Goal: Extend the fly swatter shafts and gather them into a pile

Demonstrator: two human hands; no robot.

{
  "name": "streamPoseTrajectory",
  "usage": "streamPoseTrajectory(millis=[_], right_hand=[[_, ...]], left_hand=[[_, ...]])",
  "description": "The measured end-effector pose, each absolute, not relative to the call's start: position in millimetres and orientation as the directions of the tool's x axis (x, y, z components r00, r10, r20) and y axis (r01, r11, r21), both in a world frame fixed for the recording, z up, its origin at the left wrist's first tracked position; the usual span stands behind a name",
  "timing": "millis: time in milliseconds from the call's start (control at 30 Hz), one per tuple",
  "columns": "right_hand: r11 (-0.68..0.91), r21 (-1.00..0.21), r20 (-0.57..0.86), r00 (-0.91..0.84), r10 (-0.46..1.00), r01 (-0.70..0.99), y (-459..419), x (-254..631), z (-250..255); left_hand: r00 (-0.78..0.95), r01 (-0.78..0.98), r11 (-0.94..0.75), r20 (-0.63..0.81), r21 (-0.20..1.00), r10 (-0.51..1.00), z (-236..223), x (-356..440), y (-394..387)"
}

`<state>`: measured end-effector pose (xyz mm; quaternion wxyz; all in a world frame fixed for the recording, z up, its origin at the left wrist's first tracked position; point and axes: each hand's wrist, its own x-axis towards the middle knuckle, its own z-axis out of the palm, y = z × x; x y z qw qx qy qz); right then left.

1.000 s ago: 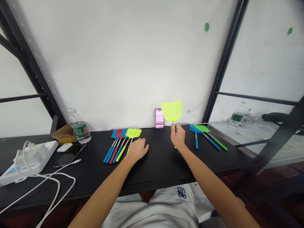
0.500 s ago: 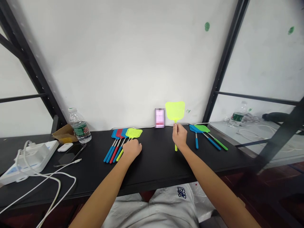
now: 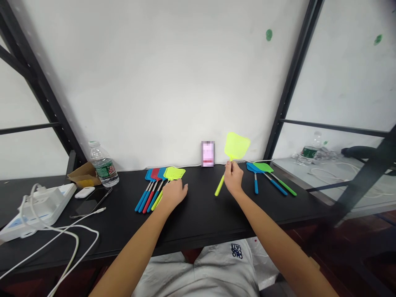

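My right hand is closed on the thin shaft of a yellow fly swatter, which is raised off the black table. Its head tilts to the right near the wall and its yellow handle sticks out to the lower left of my fist. My left hand rests, fingers loosely curled, on the handles of a fanned row of several blue, red and yellow swatters. What it grips, if anything, is hidden. Right of my right hand lie blue and green swatters.
A water bottle, a small cardboard box, a white case, a phone with cable and a white power strip with cords sit at the left. A small pink item stands against the wall. Black rack posts flank the table.
The raised yellow swatter has tipped, its head swinging right and its handle swinging out to the left. My left hand moved left onto the row of swatter handles.
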<state>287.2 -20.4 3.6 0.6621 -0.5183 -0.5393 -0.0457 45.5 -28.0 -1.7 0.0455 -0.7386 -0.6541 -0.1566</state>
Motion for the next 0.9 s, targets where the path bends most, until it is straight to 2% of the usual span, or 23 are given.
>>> streamPoseTrajectory(millis=[133, 233, 400, 533, 700, 800, 900], right_hand=[[0.506, -0.779, 0.625, 0.404, 0.667, 0.369, -18, 273, -2], [0.472, -0.863, 0.504, 0.304, 0.808, 0.177, -15, 258, -9], [0.362, -0.932, 0.359, 0.07, 0.931, -0.034, -17, 236, -18], [0.325, -0.94, 0.327, -0.002, 0.945, -0.103, -20, 232, -18], [0.232, -0.961, 0.247, -0.091, 0.965, -0.147, -22, 230, -18], [0.244, -0.96, 0.255, -0.074, 0.964, -0.135, -22, 229, -20], [0.329, -0.937, 0.322, 0.074, 0.944, -0.117, -22, 226, -20]], left_hand=[[0.334, 0.812, -0.493, 0.443, 0.314, 0.832, -1, 59, -38], [0.395, 0.698, -0.6, 0.488, 0.391, 0.778, -3, 65, -41], [0.447, 0.693, -0.622, 0.46, 0.365, 0.768, -9, 63, -37], [0.475, 0.724, -0.625, 0.448, 0.291, 0.758, -11, 63, -35], [0.479, 0.764, -0.594, 0.394, 0.253, 0.784, -10, 65, -38], [0.471, 0.783, -0.573, 0.371, 0.244, 0.801, -9, 66, -39], [0.442, 0.782, -0.552, 0.368, 0.288, 0.818, -10, 72, -39]])
